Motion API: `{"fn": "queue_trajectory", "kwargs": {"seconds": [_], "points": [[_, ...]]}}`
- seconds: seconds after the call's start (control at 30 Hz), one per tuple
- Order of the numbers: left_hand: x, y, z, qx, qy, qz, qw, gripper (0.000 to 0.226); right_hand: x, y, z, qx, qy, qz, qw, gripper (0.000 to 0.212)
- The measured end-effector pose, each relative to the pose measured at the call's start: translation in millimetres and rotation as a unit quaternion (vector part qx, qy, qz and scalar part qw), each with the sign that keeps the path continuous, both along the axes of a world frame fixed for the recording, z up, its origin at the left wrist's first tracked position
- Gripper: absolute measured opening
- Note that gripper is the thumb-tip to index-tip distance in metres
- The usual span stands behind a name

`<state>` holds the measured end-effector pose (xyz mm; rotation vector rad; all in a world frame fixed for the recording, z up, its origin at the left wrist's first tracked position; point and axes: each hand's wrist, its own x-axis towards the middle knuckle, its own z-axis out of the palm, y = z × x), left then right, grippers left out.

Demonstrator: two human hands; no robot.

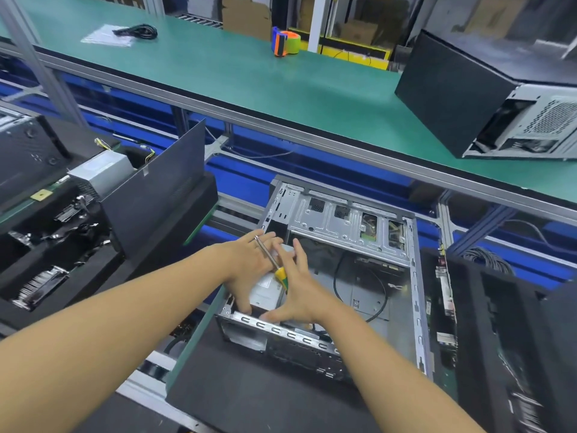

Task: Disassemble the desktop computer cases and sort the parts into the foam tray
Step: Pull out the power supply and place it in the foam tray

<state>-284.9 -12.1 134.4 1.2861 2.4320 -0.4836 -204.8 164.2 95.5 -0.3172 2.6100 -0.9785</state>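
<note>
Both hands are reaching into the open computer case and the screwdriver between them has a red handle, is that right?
Not quite. The head view shows the screwdriver between the left hand and right hand has a yellow and green handle, not red. Both hands do reach into the open computer case.

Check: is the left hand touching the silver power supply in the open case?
Touching. Head view: left hand lies spread on the power supply, thumb at its near edge.
</note>
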Motion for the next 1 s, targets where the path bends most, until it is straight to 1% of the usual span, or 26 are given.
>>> {"fn": "queue_trajectory", "kwargs": {"seconds": [0.07,0.13,0.2,0.23,0.43,0.5,0.6,0.73,0.8,0.83,0.87,0.93,1.0], "points": [[1,-2,2,0.038,0.007,-0.022,0.999,0.135,-1,0,0,0.009,-0.009,-0.004,1.000,0.144],[0,-4,3,0.072,0.021,-0.041,0.996,0.121,-4,1,0,0.008,-0.012,-0.009,1.000,0.142],[1,-5,3,0.083,0.027,-0.044,0.995,0.109,-7,3,-1,-0.006,-0.009,-0.005,1.000,0.140],[1,-5,2,0.085,0.030,-0.047,0.995,0.106,-8,4,-2,-0.013,-0.005,-0.003,1.000,0.140],[-10,-6,1,0.090,0.027,-0.043,0.995,0.109,-11,-2,-8,-0.081,0.036,-0.031,0.996,0.136],[-15,-5,2,0.078,0.052,-0.058,0.994,0.112,-14,-3,-9,-0.081,0.047,-0.041,0.995,0.136],[-21,-3,-1,0.068,0.067,-0.061,0.994,0.112,-19,-2,-10,-0.101,0.042,-0.054,0.993,0.136],[-25,-2,-2,0.079,0.044,-0.047,0.995,0.109,-12,2,-14,-0.140,0.031,-0.074,0.987,0.129],[-23,-4,-4,0.105,0.017,-0.028,0.994,0.109,-4,12,-15,-0.169,0.017,-0.092,0.981,0.121],[-21,-4,-4,0.118,0.003,-0.021,0.993,0.109,1,19,-15,-0.185,0.002,-0.114,0.976,0.114],[-19,-5,-5,0.126,-0.006,-0.017,0.992,0.109,4,26,-15,-0.194,-0.012,-0.140,0.971,0.103],[-17,-4,-4,0.122,-0.006,-0.017,0.992,0.109,6,36,-19,-0.204,-0.037,-0.215,0.954,0.074],[-17,-3,-1,0.110,-0.013,-0.013,0.994,0.108,4,37,-19,-0.238,-0.058,-0.290,0.925,0.048]]}}
